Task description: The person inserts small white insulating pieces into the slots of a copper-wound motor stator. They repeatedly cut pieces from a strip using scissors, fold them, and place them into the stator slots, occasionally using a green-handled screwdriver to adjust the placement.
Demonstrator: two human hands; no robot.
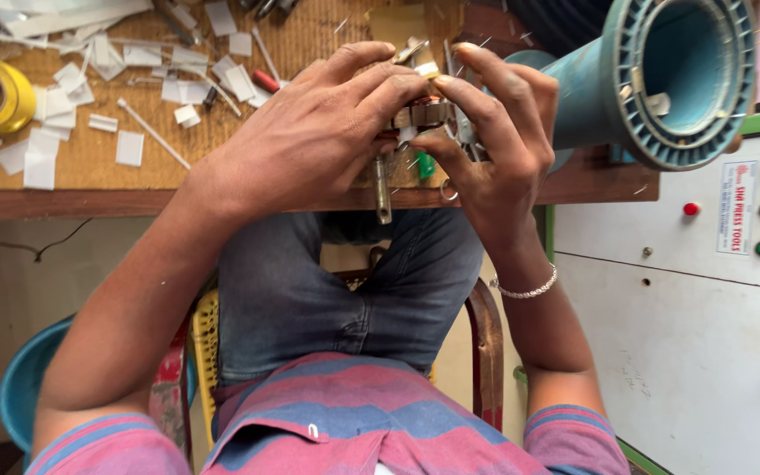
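Observation:
Both my hands are wrapped around a small motor armature [422,114], a slotted metal core with a steel shaft [383,192] that points down toward me. My left hand [314,132] covers its left side with the fingers curled over the top. My right hand [494,132] grips the right side, with the thumb and fingertips pressed on the core. A strip of pale insulating paper [422,63] sticks out near my fingertips. A small green piece [426,165] shows under the core. Most of the armature is hidden by my fingers.
A wooden bench [90,163] strewn with several white paper slips and thin sticks lies ahead. A yellow tape roll [3,92] sits at far left. A large teal ribbed tube [661,79] lies at right, above a white control cabinet [688,352] with red and green buttons. A blue tub [24,378] stands lower left.

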